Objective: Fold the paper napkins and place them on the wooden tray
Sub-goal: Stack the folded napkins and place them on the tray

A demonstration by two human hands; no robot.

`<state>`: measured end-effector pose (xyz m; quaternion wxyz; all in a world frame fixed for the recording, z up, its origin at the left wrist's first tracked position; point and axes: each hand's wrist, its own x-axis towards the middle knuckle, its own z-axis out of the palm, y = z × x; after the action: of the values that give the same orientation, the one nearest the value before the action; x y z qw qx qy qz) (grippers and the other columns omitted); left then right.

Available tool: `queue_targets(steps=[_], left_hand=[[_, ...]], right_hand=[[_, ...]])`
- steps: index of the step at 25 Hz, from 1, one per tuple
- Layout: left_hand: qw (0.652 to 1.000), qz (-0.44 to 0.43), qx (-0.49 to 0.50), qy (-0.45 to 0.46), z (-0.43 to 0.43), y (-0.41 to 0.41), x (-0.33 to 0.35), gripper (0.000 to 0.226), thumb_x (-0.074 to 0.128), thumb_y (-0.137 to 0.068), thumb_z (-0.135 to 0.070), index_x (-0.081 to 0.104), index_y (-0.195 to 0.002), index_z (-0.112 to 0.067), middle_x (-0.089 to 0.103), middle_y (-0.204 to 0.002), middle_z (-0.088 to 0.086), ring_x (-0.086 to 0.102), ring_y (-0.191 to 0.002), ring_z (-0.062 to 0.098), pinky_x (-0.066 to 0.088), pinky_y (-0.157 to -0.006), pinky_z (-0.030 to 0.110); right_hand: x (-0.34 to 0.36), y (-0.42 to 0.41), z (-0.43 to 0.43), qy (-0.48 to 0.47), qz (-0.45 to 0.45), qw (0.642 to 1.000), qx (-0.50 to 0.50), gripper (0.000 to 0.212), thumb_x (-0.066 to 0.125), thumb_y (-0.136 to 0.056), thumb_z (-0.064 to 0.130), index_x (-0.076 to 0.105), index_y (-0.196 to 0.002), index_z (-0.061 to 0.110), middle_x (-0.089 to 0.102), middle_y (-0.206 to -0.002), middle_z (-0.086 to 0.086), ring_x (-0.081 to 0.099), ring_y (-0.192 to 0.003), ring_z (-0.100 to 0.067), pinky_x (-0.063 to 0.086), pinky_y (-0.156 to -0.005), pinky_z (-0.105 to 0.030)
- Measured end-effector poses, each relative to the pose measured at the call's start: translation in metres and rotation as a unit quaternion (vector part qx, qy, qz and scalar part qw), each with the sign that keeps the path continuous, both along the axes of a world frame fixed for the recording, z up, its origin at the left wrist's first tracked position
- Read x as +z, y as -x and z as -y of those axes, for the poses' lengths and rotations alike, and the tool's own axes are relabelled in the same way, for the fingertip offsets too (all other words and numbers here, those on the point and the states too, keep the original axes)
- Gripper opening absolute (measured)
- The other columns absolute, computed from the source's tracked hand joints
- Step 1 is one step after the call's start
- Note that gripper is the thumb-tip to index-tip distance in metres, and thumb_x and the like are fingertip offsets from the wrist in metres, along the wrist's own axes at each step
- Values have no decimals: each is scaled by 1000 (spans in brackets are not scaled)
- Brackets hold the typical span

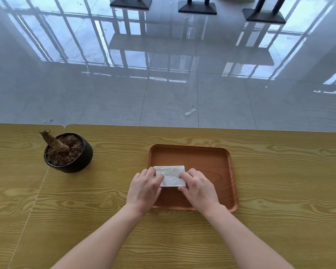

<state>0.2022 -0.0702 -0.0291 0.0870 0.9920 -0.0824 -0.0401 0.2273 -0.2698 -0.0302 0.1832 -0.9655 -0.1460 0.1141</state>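
Observation:
A white paper napkin, folded into a small rectangle, lies on the left part of the brown wooden tray. My left hand holds the napkin's left end, fingers on top and thumb at the near edge. At the right end my right hand does the same, fingers curled over the top and thumb at the near edge. The hands cover both ends of the napkin; only its middle shows.
The tray sits on a yellow wood-grain table. A dark pot of soil with a cut stump stands at the left. Beyond the far table edge lie a glossy tiled floor and black table bases.

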Motion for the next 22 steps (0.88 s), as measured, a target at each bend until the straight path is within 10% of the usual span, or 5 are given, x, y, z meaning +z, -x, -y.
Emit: queue_targets(steps=[22], left_hand=[[998, 29, -3, -54, 0, -65, 3, 20, 79, -67, -7, 60, -65, -13, 59, -70, 7, 56, -62, 30, 47, -54, 37]], right_hand=[[-12, -57, -14, 11, 33, 999, -19, 18, 64, -95, 33, 63, -111, 23, 59, -102, 4, 56, -96, -20, 50, -66, -34]])
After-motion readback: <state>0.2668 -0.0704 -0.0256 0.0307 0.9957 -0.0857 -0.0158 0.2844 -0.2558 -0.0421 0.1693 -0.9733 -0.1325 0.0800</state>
